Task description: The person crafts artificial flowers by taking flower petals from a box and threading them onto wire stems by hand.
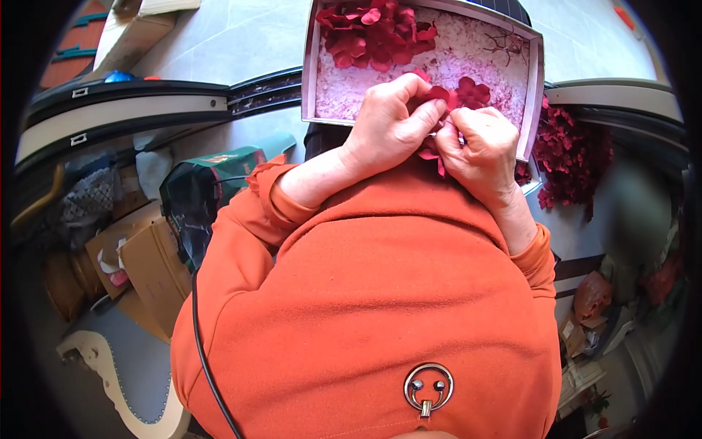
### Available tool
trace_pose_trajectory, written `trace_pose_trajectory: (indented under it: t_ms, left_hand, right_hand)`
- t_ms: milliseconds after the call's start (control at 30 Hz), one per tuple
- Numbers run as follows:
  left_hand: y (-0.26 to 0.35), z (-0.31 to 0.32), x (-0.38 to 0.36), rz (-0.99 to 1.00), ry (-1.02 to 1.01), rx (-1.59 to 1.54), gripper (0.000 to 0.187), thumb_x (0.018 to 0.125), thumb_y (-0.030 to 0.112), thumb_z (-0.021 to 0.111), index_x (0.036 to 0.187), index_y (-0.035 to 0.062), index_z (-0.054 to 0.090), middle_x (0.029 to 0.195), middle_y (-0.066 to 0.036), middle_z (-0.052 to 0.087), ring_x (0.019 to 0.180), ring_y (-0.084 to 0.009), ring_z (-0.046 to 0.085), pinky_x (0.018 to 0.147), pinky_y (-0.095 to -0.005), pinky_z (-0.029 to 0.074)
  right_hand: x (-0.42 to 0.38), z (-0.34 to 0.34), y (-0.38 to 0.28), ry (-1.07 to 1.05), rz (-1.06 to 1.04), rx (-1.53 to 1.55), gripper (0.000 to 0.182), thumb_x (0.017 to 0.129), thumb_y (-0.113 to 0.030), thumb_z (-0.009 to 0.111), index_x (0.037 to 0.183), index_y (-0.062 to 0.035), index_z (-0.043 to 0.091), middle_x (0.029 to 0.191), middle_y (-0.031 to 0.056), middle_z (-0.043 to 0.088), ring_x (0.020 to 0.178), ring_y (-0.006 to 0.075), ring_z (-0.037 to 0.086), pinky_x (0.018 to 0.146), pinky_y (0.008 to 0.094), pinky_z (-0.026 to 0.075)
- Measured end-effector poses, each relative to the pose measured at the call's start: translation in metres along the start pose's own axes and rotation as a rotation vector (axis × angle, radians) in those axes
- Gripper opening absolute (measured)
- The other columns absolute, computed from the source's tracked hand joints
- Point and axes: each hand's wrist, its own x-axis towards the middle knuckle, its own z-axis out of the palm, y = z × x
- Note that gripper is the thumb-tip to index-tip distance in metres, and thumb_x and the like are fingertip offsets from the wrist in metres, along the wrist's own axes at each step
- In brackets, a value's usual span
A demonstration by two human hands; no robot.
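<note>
Both hands meet over the near edge of a shallow white box (313, 95). My left hand (391, 121) is closed, thumb and forefinger pinching a red fabric flower (437, 94). Close beside it, my right hand (481, 143) is also closed, its fingertips pressed together at the same flower; the exact spot it grips is hidden. More red petals show just below the fingers. Inside the box, a pile of red fabric flowers (373, 36) lies at the far left, a single dark red flower (473, 94) lies near my right hand, and thin brown stems (510, 45) lie at the far right.
A large heap of dark red flowers (574, 157) sits right of the box. To the left stand a green bag (212, 172) and cardboard boxes (153, 252). Sliding door tracks (267, 94) cross the floor. A black cable (199, 329) runs down my left side.
</note>
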Motion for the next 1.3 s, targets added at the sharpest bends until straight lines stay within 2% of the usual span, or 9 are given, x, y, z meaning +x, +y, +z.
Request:
trace_pose_trajectory:
  t_ms: [167, 233, 367, 433, 567, 733, 1033, 1167, 1300]
  left_hand:
    - [-0.007, 0.002, 0.001, -0.032, -0.006, -0.089, 0.011, 0.09, 0.009, 0.064, 0.093, -0.0004, 0.06, 0.079, -0.001, 0.064, 0.072, -0.0035, 0.057, 0.061, -0.0195, 0.048]
    - [-0.009, 0.003, 0.002, 0.029, 0.056, -0.089, 0.02, 0.085, 0.015, 0.068, 0.089, -0.0033, 0.062, 0.074, -0.014, 0.067, 0.063, -0.013, 0.064, 0.054, -0.0284, 0.049]
    - [-0.008, 0.002, 0.001, 0.033, 0.056, -0.07, 0.02, 0.085, 0.015, 0.068, 0.089, -0.003, 0.062, 0.075, -0.014, 0.067, 0.062, -0.0129, 0.063, 0.054, -0.0285, 0.049]
    - [-0.003, 0.001, 0.0, 0.01, 0.002, -0.01, 0.011, 0.09, 0.009, 0.065, 0.093, -0.0005, 0.06, 0.081, 0.0, 0.064, 0.072, -0.0031, 0.057, 0.06, -0.0187, 0.047]
    - [-0.004, 0.002, -0.001, 0.024, 0.018, 0.009, 0.013, 0.088, 0.01, 0.067, 0.093, -0.0004, 0.06, 0.08, -0.002, 0.066, 0.071, -0.0035, 0.057, 0.059, -0.0204, 0.048]
    - [0.002, 0.004, -0.001, 0.23, 0.123, 0.224, 0.017, 0.082, 0.012, 0.071, 0.091, 0.0004, 0.062, 0.078, -0.009, 0.068, 0.067, -0.0109, 0.063, 0.06, -0.0266, 0.05]
    - [0.001, 0.005, -0.001, 0.283, 0.119, 0.23, 0.016, 0.083, 0.011, 0.07, 0.092, 0.0005, 0.062, 0.079, -0.012, 0.068, 0.069, -0.0172, 0.067, 0.061, -0.0287, 0.051]
    - [0.0, 0.006, -0.002, 0.254, 0.104, 0.214, 0.016, 0.083, 0.011, 0.069, 0.092, 0.0002, 0.062, 0.079, -0.012, 0.068, 0.068, -0.0158, 0.066, 0.061, -0.0285, 0.051]
    - [0.002, 0.005, -0.007, 0.069, 0.049, 0.012, 0.013, 0.088, 0.009, 0.066, 0.094, -0.0012, 0.062, 0.079, -0.006, 0.068, 0.071, -0.0072, 0.062, 0.062, -0.0244, 0.051]
  right_hand:
    - [0.0, -0.002, -0.002, 0.001, 0.021, 0.007, 0.018, 0.068, -0.007, 0.065, 0.061, -0.0097, 0.049, 0.053, 0.0047, 0.049, 0.047, 0.0245, 0.052, 0.05, 0.0349, 0.042]
    - [0.0, -0.001, -0.002, -0.002, 0.016, 0.009, 0.018, 0.068, -0.007, 0.065, 0.061, -0.0097, 0.049, 0.053, 0.0048, 0.049, 0.047, 0.0244, 0.052, 0.05, 0.0349, 0.042]
    - [0.0, -0.001, -0.002, 0.003, 0.015, 0.017, 0.018, 0.069, -0.007, 0.065, 0.061, -0.0094, 0.048, 0.053, 0.0049, 0.049, 0.047, 0.0248, 0.052, 0.05, 0.0349, 0.042]
    - [0.0, 0.0, -0.002, 0.001, 0.015, 0.016, 0.018, 0.069, -0.007, 0.064, 0.061, -0.0093, 0.048, 0.053, 0.0049, 0.049, 0.047, 0.0249, 0.052, 0.05, 0.0349, 0.042]
    - [0.0, 0.0, -0.002, -0.01, 0.017, 0.008, 0.018, 0.069, -0.008, 0.064, 0.061, -0.0094, 0.048, 0.053, 0.0049, 0.049, 0.047, 0.0253, 0.051, 0.05, 0.0352, 0.043]
    - [0.0, -0.001, -0.003, -0.012, 0.02, 0.005, 0.018, 0.069, -0.008, 0.064, 0.061, -0.0095, 0.048, 0.054, 0.005, 0.049, 0.047, 0.0255, 0.051, 0.05, 0.0357, 0.043]
    - [-0.002, 0.002, -0.002, -0.009, 0.019, 0.021, 0.018, 0.07, -0.009, 0.065, 0.062, -0.0092, 0.048, 0.055, 0.0058, 0.049, 0.048, 0.0263, 0.051, 0.05, 0.0362, 0.042]
    - [-0.004, 0.003, -0.001, -0.008, 0.024, 0.021, 0.019, 0.07, -0.008, 0.064, 0.062, -0.0091, 0.048, 0.055, 0.0073, 0.048, 0.048, 0.0274, 0.051, 0.05, 0.0367, 0.042]
    - [-0.003, 0.002, -0.003, 0.009, 0.065, 0.047, 0.018, 0.07, -0.007, 0.064, 0.062, -0.0086, 0.048, 0.054, 0.009, 0.048, 0.048, 0.0293, 0.052, 0.048, 0.0384, 0.042]
